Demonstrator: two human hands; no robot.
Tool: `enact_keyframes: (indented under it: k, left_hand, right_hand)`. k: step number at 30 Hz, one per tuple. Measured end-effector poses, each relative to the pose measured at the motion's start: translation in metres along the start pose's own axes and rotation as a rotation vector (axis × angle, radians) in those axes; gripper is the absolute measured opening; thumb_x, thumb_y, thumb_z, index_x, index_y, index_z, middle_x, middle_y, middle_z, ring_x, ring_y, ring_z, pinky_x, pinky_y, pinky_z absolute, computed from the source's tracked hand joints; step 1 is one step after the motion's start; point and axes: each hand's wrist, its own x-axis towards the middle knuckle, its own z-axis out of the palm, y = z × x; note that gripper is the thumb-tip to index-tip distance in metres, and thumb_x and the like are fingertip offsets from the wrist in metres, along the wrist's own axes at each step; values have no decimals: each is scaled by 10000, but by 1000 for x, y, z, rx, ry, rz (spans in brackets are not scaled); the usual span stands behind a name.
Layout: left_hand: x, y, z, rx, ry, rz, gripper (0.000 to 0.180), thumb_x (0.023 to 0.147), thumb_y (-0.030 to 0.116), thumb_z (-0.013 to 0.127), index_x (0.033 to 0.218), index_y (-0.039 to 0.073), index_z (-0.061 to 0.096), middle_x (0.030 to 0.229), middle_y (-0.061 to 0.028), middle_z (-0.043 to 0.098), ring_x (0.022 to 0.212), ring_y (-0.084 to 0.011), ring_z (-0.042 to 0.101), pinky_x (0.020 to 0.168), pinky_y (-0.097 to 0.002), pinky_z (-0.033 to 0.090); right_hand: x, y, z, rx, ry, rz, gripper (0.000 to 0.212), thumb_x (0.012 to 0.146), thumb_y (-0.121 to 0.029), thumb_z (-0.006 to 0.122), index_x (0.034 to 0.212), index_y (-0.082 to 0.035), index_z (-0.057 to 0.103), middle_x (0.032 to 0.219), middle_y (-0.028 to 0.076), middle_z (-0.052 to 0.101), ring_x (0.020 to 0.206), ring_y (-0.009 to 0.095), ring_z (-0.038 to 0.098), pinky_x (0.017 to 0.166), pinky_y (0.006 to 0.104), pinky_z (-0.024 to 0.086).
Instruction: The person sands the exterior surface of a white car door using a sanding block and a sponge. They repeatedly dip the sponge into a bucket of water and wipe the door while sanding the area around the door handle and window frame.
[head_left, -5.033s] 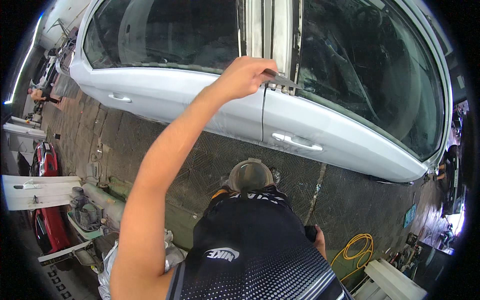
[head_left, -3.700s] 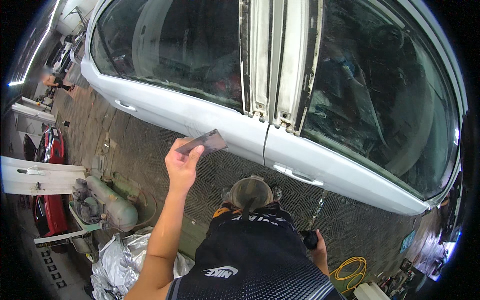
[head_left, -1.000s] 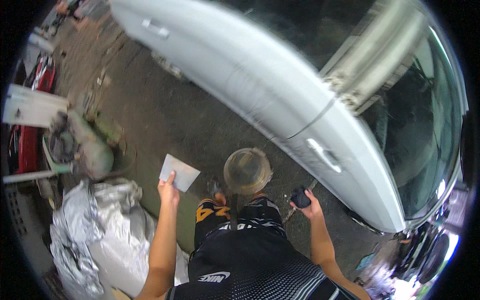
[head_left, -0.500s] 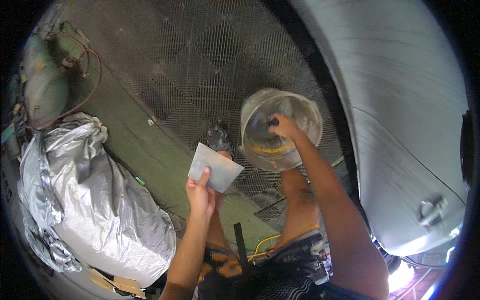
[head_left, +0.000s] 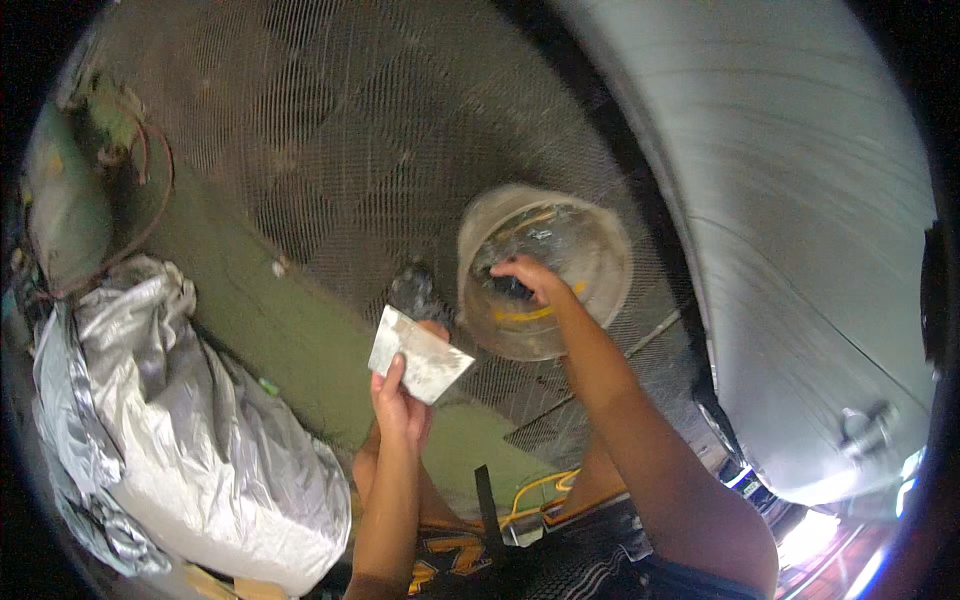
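My left hand (head_left: 400, 412) grips a stiff pale rectangular sheet (head_left: 425, 350), thumb on top and fingers beneath; its upper face shows grey-brown wet-looking patches. To the right, my right hand (head_left: 533, 278) is inside the mouth of a translucent white bucket (head_left: 472, 262), above the liquid. Its fingers are closed around a small dark object (head_left: 512, 288), whose kind I cannot make out. Yellow marks show on the bucket's side. A dark shoe (head_left: 415, 290) is on the floor between the sheet and the bucket.
Along the right side curves a pale grey vehicle body (head_left: 780, 230) with a door handle (head_left: 868, 428). A crumpled silver cover (head_left: 220, 430) lies at the left. Behind it stand a green tank (head_left: 68, 200) and a red hose (head_left: 160, 200). Ribbed dark matting (head_left: 330, 150) covers the floor.
My right hand has moved left within the bucket with the dark object. The sheet has tilted and now shows patches on its face. The whole view has shifted slightly.
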Motion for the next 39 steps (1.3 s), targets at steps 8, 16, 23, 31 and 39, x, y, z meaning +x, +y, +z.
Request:
enact_keyframes:
  k: [8,16,23,31,39]
  left_hand:
    - [-106,94,6,286,-99,116,562,865,-24,744,1388,46,551,1284,-102,660,1171,-278,639,1043,-474,512]
    - [-185,215,1,570,-211,314,545,735,-81,724,1253,45,609,1167,-92,679,1062,-275,659,948,-444,542]
    - [-224,217,-35,690,-88,487,476,710,-71,710,1169,32,636,1055,-76,694,948,-268,663,846,-432,546]
    - [-254,178,-57,441,56,563,460,756,-43,678,1211,-41,612,1109,-142,679,1003,-324,672,896,-485,569]
    - [-261,155,97,564,-107,643,361,891,-21,668,1238,-94,601,1146,-147,691,993,-287,697,888,-432,557]
  right_hand:
    - [-362,-14,-30,780,-632,-380,656,937,-203,728,1481,-44,397,1342,238,573,1141,424,654,711,469,606]
    - [-727,-79,-100,-243,447,-1179,441,749,-316,918,1065,-122,679,1062,-6,661,1074,154,590,948,340,470]
    - [-847,-164,-228,-1410,1614,-1219,384,706,-219,815,990,-122,577,857,90,644,820,311,693,641,454,556]
    - [-843,-246,-225,-1472,1648,-1412,353,750,-219,804,995,-127,565,861,84,644,823,298,688,643,437,563]
    - [-732,-209,-156,103,947,-1793,538,719,-171,803,1220,-62,640,1024,63,648,976,199,621,948,345,483]
